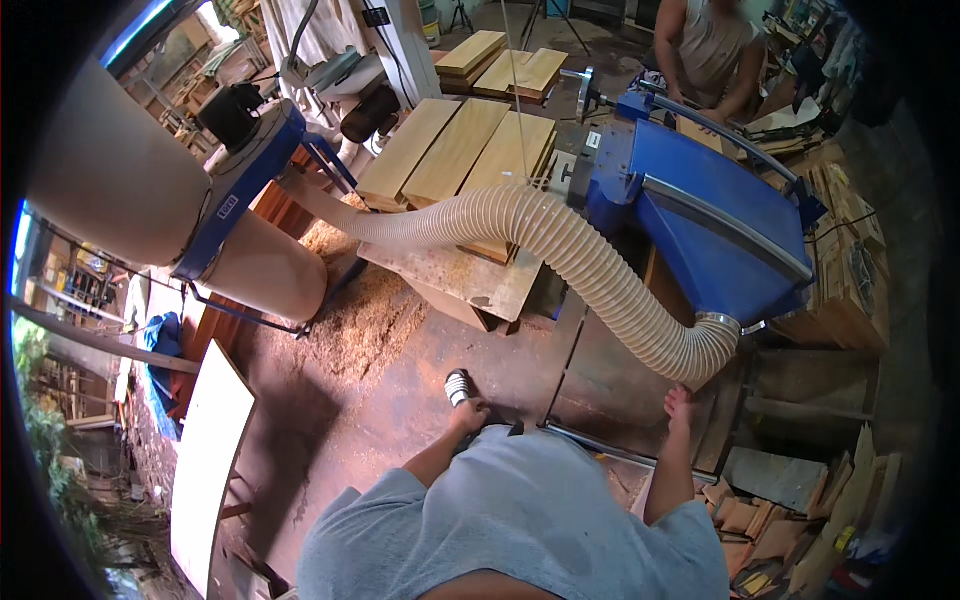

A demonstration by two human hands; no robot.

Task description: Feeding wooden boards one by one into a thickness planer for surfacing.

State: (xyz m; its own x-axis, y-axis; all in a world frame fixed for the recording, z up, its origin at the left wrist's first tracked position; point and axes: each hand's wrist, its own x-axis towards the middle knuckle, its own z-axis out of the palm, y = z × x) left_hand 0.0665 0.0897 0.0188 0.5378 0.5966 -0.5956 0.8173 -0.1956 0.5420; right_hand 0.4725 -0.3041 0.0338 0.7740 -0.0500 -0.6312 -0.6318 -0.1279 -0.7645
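Observation:
My left hand [472, 413] hangs low in front of my body, beside my striped shoe [458, 387]. Its fingers look loosely bent, and I see nothing in them. On the right, my right hand [679, 403] is raised with its fingers apart, just below the bend of a ribbed, cream-coloured hose [560, 235]. Whether the fingertips touch the hose I cannot tell. That hose runs from a blue hood on a machine [690, 210] across to a dust collector with a blue ring [245, 185] and pale bags [265, 265].
Wooden boards [465, 150] lie stacked behind the hose, with more boards [520, 75] farther back. Sawdust [365, 325] covers floor by the collector. A white panel [212, 470] leans at left; offcuts [750, 525] lie at right. Another person [710, 60] stands beyond the machine.

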